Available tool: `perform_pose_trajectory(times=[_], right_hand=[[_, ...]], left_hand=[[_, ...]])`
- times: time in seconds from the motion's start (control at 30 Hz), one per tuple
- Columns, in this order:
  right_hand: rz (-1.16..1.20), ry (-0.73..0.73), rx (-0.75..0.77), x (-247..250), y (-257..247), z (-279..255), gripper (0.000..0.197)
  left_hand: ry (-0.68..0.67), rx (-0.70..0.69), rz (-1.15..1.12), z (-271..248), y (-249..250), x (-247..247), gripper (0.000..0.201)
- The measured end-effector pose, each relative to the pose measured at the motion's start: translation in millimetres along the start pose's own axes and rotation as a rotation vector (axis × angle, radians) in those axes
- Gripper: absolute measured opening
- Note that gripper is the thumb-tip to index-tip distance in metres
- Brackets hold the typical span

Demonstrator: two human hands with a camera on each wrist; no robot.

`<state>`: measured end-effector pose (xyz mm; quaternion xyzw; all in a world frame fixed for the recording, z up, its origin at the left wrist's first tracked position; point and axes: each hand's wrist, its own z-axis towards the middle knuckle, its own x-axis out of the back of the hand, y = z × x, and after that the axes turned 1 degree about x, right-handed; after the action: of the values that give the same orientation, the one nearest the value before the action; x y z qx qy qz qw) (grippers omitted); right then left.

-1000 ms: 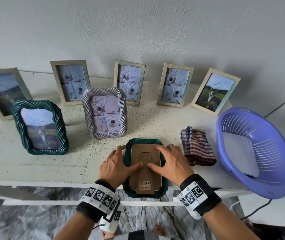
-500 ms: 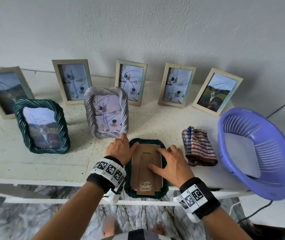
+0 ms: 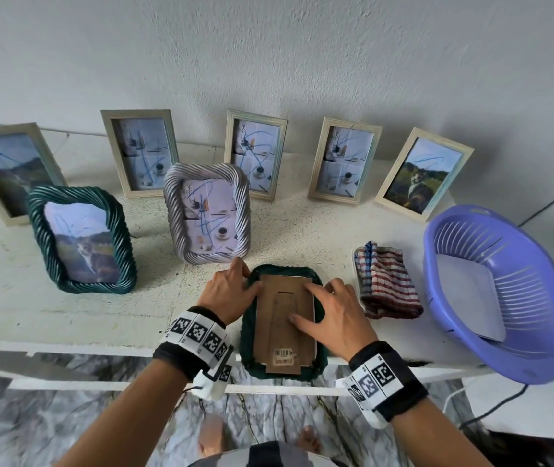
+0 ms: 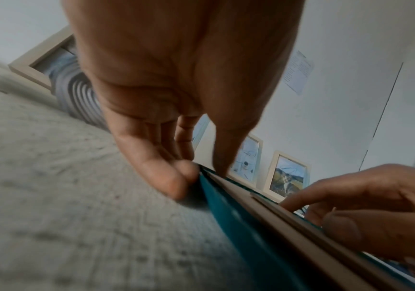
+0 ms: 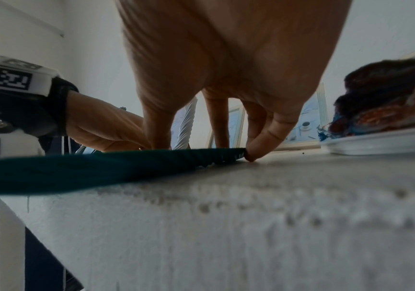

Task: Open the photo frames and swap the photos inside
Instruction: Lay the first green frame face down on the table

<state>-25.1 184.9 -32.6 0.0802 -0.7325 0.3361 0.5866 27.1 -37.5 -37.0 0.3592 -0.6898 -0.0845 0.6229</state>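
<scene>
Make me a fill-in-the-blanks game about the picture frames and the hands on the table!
1. The frame lying face down under the hands is dark ____.
2. The striped cloth lies between that frame and the ____ basket.
3. The standing silver twisted frame shows a cup, while the standing green twisted frame shows a ____.
4. The right hand rests on the brown ____ backing.

Missing words: green; purple; cat; cardboard

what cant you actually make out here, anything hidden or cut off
- Photo inside the face-down green frame: hidden in the head view by its cardboard backing.
- Barcode label print: too small in the head view.
- Backing clips: covered by the left hand and right hand; blurred in the left wrist view.
- Leftmost frame: cut by the head view's edge.
</scene>
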Motion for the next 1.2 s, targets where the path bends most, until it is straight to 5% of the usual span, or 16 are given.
perform_pose_trajectory(times=[0.13,0.3,0.6,0.9,1.2], right_hand=[[-0.014,0.005,0.000,1.4,-1.9,-7.4,0.066],[0.054,0.115,0.179,8.8,2.6,-30.5,0.023],[0.047,-0.155,0.406,8.5,25.7,-65.0,0.039],[-0.036,-0.171,0.495,12.9,23.4,-55.0,0.030],[0.032,-0.136,0.340,6.6,14.3,-60.2,0.048]], left_hand=[[-0.073,0.015,0.095,-26.8,-1.5,3.0,0.080],[-0.087,0.029,0.163,-53.2,1.9,-4.3,0.117],[-0.052,0.001,0.186,-63.4,4.9,-13.2,0.104],[-0.046,0.037,0.207,-64.0,5.4,-15.6,0.107],[-0.026,0.027,0.195,-67.2,6.2,-15.4,0.107]])
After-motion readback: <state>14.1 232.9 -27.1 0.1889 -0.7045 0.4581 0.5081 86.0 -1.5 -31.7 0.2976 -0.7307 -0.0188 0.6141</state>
